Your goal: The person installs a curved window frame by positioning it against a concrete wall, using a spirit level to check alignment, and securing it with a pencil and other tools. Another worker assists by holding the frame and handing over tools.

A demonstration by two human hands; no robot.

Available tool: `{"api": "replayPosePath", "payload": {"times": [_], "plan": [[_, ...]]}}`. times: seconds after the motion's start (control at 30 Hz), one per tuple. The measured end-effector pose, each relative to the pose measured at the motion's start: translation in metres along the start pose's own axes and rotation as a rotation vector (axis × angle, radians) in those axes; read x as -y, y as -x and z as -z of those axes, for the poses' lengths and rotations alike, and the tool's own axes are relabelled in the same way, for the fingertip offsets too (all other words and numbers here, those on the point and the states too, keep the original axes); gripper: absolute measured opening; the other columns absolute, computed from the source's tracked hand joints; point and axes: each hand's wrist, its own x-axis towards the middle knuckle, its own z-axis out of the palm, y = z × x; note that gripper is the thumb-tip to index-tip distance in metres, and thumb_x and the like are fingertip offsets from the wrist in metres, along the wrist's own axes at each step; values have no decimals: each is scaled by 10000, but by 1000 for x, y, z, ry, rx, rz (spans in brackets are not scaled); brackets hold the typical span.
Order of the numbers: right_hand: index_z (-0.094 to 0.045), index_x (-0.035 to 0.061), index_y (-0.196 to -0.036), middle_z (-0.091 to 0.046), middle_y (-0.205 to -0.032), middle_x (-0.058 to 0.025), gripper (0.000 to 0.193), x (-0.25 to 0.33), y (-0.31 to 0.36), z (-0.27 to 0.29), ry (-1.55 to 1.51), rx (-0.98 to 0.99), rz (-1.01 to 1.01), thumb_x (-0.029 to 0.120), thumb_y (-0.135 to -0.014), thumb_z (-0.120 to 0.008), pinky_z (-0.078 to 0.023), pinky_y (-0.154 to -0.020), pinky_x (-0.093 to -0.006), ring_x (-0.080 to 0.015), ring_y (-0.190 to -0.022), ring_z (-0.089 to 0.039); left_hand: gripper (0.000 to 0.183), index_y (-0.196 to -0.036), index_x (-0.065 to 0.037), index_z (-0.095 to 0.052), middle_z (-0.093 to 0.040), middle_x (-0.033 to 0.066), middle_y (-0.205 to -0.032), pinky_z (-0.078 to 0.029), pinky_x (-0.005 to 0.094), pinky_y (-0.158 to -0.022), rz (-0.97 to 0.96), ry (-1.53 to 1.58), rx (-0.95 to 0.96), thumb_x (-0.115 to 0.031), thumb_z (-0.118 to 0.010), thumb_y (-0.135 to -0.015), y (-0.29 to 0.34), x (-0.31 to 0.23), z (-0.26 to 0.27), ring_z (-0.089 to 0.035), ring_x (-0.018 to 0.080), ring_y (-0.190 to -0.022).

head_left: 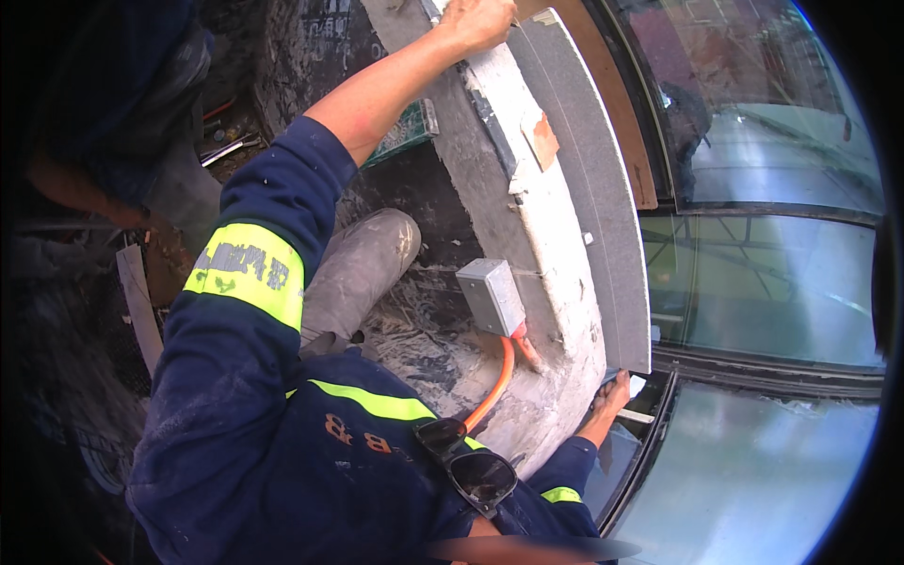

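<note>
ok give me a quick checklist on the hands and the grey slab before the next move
1. Left hand near the upper end of the grey slab: ok
2. Right hand by the slab's lower corner: ok
3. Fingers' grip at either end: cannot tell, hidden or too small
4. Slab face free of loose bits: not ok, a small white piece shows on it
5. Slab level: cannot tell from this bent view
6. Grey box apart from both hands: ok
</note>
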Motion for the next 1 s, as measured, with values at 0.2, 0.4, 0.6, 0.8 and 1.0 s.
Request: {"api": "replayPosePath", "payload": {"times": [0.2,0.4,0.6,0.8,1.0], "plan": [[-719,84,-1339,-366,-649,95,316,-8,-8,4,-12,-22,12,245,-1070,-676,-206,-419,-274,-46,-454,-288,214,-1034,-79,-818,-750,169,-1121,-557,549,-921,-22,-339,-99,-157,-676,-894,13,-19,30,-722,346,-1111],[-696,16,-1413,-426,-637,86,487,-25,-22,8,-5,-70,43,296,-1021,-758,-225,-446,-260,-33,-473,-307,189,-1132,-43,-742,-724,163,-1063,-514,503,-872,-92,-42,-377,-154,-662,-1002,114,-38,93,-694,355,-1001],[-729,62,-1397,-339,-615,111,470,-35,-25,3,-83,-75,-7,325,-1009,-773,-180,-481,-273,-36,-491,-258,229,-1236,-40,-671,-733,185,-1120,-520,469,-804,52,215,97,-48,-656,-1008,325,-109,105,-706,399,-942],[-742,16,-1378,-696,-885,8,475,-27,-16,-6,7,-113,44,293,-995,-789,-286,-516,-269,-61,-581,-400,194,-1195,-58,-675,-745,179,-1083,-517,508,-841,-55,-6,558,-159,-655,-1031,408,-133,108,-719,396,-971],[-791,14,-1281,-789,-1279,-131,368,-23,0,-17,-54,-156,186,231,-984,-780,-490,-1096,-352,-215,-1226,-693,207,-1204,-48,-676,-751,194,-1035,-517,503,-817,-129,-92,627,-179,-609,-1059,415,-148,112,-725,402,-920]]}}
